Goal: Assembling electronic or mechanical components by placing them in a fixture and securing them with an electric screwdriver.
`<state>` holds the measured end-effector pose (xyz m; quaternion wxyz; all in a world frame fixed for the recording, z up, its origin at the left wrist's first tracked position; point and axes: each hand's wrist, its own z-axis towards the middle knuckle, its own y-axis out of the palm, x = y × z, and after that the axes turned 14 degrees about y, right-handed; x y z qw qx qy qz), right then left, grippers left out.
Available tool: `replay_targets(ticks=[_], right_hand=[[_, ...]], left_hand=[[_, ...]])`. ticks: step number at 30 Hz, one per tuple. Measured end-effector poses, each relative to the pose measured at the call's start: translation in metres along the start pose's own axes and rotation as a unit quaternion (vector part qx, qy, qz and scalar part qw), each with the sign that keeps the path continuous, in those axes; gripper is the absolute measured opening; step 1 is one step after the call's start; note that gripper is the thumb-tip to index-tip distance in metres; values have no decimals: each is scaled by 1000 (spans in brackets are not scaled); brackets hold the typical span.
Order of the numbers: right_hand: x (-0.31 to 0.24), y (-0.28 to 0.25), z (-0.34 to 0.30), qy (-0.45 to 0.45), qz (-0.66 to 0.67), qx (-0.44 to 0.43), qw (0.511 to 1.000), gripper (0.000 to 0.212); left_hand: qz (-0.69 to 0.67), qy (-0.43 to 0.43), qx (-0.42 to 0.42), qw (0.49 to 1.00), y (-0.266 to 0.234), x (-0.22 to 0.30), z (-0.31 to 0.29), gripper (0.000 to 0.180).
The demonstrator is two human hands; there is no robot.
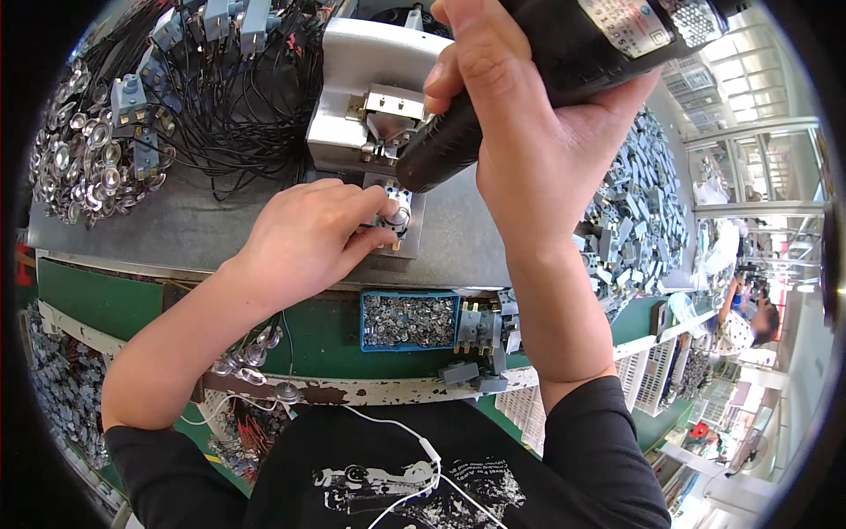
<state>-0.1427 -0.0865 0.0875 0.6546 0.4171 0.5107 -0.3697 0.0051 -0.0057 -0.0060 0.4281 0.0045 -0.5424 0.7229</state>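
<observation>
My right hand (529,115) is wrapped round a black handheld power tool (573,53) with a pale label and a mesh vent at its upper end. The tool's tapered nose slants down left, just above a small metal-and-grey part (398,214) on a metal plate. On that part, my left hand (308,225) closes thumb and forefinger against its left side. Right behind stands a silver metal fixture (339,119) with a small bracket mechanism, partly covered by the tool. What the tool's tip touches, if anything, cannot be made out.
A blue tray (363,322) of small metal pieces sits before the plate, with grey switch blocks (480,326) beside it. Round metal caps (92,159) and black cables (238,132) heap at left. Many grey parts (648,203) pile at right. Another person (745,326) is far right.
</observation>
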Motion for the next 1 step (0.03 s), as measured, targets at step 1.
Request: replay_targets(ticks=[1], right_hand=[[-1,-2,0,9,-1,-2,1000,67]], left_hand=[[0,-1,0,1000,0,0,0,22]])
